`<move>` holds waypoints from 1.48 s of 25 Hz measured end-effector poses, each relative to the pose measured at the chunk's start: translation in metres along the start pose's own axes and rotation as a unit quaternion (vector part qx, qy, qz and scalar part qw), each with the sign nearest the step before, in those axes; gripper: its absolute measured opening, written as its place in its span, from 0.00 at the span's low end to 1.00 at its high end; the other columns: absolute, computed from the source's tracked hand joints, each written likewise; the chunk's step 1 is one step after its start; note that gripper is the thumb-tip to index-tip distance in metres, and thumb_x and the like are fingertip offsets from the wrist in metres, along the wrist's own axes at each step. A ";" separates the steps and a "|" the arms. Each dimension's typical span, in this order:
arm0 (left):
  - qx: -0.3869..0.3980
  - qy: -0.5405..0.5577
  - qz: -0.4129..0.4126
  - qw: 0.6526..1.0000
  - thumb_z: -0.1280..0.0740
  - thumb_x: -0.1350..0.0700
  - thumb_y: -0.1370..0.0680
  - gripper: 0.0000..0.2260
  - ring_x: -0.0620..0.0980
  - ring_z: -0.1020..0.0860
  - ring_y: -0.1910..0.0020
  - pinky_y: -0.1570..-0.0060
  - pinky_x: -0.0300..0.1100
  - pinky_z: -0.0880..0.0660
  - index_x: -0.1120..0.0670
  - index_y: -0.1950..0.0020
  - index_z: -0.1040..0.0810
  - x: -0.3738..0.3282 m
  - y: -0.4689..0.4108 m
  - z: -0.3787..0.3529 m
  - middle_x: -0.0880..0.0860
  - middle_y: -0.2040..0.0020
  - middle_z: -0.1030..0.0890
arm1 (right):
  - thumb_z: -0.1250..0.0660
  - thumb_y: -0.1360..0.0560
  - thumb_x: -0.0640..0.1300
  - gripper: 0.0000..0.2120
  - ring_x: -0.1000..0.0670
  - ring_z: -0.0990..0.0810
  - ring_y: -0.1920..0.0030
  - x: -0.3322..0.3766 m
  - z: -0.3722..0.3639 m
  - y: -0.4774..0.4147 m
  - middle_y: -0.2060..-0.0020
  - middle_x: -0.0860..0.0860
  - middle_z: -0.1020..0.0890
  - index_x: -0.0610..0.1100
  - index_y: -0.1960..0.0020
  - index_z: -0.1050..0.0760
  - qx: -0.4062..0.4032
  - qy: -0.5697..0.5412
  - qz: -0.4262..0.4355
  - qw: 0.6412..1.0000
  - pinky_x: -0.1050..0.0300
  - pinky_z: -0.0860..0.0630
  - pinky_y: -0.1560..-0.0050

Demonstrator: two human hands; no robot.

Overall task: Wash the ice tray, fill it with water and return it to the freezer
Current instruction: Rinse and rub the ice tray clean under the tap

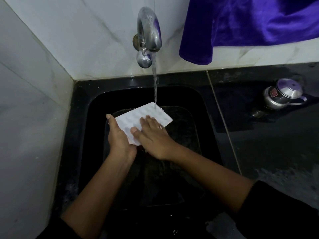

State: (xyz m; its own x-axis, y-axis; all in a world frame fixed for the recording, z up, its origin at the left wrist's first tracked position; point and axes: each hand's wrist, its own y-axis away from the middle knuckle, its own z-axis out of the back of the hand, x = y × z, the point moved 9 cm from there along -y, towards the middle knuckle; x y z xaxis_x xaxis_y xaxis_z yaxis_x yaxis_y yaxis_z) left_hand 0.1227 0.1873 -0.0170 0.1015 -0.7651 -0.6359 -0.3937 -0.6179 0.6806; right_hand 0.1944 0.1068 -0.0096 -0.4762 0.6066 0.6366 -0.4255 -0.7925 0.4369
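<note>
A white ice tray (145, 114) is held over the black sink (96, 107), tilted, with its far corner under the running stream from the chrome tap (149, 31). My left hand (119, 137) cups the tray's near-left end from below, thumb along its edge. Flat on top of the tray lies my right hand (153, 137), fingers spread across the cells, a ring on one finger. The tray's near end is hidden by both hands.
White tiled walls close in at the left and back. A purple cloth (241, 26) hangs at the upper right. On the wet black counter (276, 144) to the right stands a small steel lidded pot (283, 95).
</note>
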 end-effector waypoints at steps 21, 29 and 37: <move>0.176 -0.012 0.060 0.983 0.49 0.30 0.18 0.38 0.60 0.22 0.30 0.27 0.57 0.30 0.59 0.24 0.28 0.034 -0.004 -0.045 0.61 0.29 0.21 | 0.52 0.18 0.69 0.39 0.42 0.59 0.16 -0.030 0.028 -0.039 0.15 0.45 0.55 0.49 0.15 0.55 -0.047 -0.013 -0.075 0.996 0.37 0.60 0.20; 0.170 -0.014 0.074 0.983 0.48 0.29 0.18 0.38 0.60 0.22 0.30 0.26 0.58 0.32 0.59 0.24 0.27 0.042 -0.012 -0.045 0.61 0.29 0.21 | 0.57 0.21 0.72 0.43 0.40 0.61 0.17 -0.032 0.010 -0.049 0.16 0.43 0.57 0.47 0.15 0.55 -0.030 -0.004 -0.062 0.998 0.36 0.62 0.21; 0.165 -0.013 0.079 0.983 0.48 0.33 0.16 0.32 0.57 0.20 0.33 0.33 0.56 0.23 0.56 0.27 0.24 0.056 0.000 -0.051 0.59 0.31 0.19 | 0.53 0.16 0.67 0.37 0.39 0.57 0.17 -0.044 0.035 -0.043 0.16 0.39 0.53 0.46 0.15 0.52 -0.099 -0.071 -0.132 0.984 0.35 0.60 0.20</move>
State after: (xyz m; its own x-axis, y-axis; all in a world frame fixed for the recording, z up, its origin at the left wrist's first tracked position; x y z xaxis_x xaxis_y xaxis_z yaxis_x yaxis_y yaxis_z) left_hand 0.1747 0.1358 -0.0342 -0.0067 -0.8390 -0.5441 -0.6787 -0.3958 0.6187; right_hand 0.2608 0.1120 -0.0340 -0.2227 0.7631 0.6067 -0.6684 -0.5726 0.4748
